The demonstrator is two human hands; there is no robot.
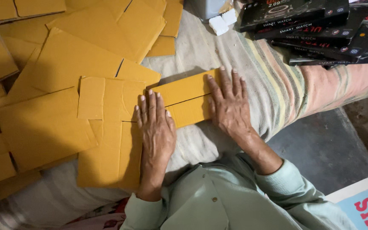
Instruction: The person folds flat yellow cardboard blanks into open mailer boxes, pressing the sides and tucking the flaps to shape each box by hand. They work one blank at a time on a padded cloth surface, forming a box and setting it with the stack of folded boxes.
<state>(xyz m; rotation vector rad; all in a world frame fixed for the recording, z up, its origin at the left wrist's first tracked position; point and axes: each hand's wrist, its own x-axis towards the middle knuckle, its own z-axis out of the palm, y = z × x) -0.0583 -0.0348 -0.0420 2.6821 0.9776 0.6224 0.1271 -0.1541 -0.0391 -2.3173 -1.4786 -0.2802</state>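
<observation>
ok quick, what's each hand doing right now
Left hand: open, flat, palm down on the folded cardboard piece, gripping nothing.
Right hand: open, fingers spread, pressing flat on the same piece's right end.

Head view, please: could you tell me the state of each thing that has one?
Folded cardboard piece: flat, pressed under both hands.
Left hand: flat, palm down, fingers together.
Right hand: flat, palm down, fingers spread.
Cardboard blanks: unfolded, overlapping loosely.
Black boxes: closed, stacked unevenly.
Striped cloth: spread, wrinkled.
</observation>
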